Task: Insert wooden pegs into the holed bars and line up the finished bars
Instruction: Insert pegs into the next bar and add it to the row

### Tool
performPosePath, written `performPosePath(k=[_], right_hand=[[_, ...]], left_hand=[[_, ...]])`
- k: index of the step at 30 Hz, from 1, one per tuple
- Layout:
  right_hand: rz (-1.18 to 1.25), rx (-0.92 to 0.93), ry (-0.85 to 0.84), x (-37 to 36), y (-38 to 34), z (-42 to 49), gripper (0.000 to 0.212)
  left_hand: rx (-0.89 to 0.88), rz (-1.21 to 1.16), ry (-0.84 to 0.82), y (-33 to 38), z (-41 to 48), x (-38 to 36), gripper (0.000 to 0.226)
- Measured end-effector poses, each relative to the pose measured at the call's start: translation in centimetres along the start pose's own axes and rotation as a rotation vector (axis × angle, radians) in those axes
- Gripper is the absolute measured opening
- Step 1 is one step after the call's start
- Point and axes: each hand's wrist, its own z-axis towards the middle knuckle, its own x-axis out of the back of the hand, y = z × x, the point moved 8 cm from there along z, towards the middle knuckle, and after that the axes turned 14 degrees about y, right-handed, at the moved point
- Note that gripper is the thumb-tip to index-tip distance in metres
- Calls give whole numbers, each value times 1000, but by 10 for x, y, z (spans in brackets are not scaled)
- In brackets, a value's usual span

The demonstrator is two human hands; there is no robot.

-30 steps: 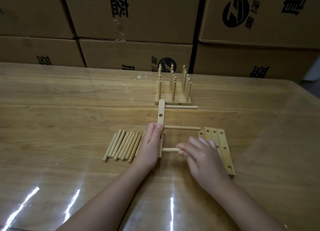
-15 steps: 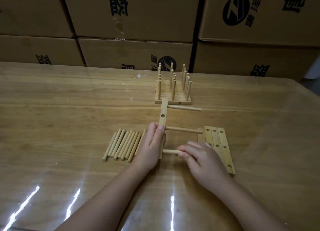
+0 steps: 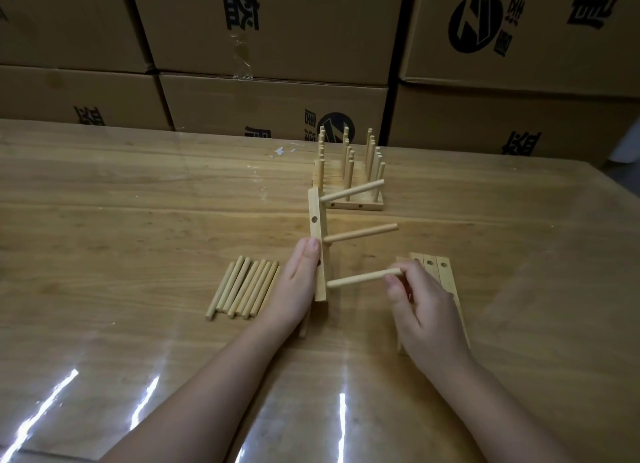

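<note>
- Holding the bar [image 3: 318, 234] near the middle of the table [image 3: 138, 202], the left hand [image 3: 298, 282] laid its fingers along the bar's left face. Its grip was closed on the wood, with the thumb hidden behind it.
- The bar ran lengthways from the near edge toward the far edge. It was rolled so that its three pegs pointed to the right and slanted upward.
- The far peg [image 3: 351, 194] and the middle peg [image 3: 360, 235] stuck out free, with nothing touching them.
- The right hand [image 3: 426, 310] pinched the right tip of the nearest peg [image 3: 360, 278] between thumb and fingertips. That peg's left end sat in the bar.
- Loose pegs [image 3: 242, 287] lay flat, side by side, just left of the left hand.
- Empty bars [image 3: 440, 272] with open holes lay side by side toward the right edge, partly under the right hand.
- Finished bars [image 3: 367, 206] stood in a row just beyond the held bar, toward the far edge, with their pegs upright.
- Cartons [image 3: 277, 29] were stacked behind the far edge.
</note>
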Motion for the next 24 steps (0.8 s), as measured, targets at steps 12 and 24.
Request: performPosePath(k=[12, 24], right_hand=[[39, 20, -77, -10, -6, -5, 37], [165, -204, -366, -33, 14, -19, 50]], left_hand=[[-75, -21, -32, 6, -3, -7, 43], [-34, -5, -38, 4, -1, -6, 35]])
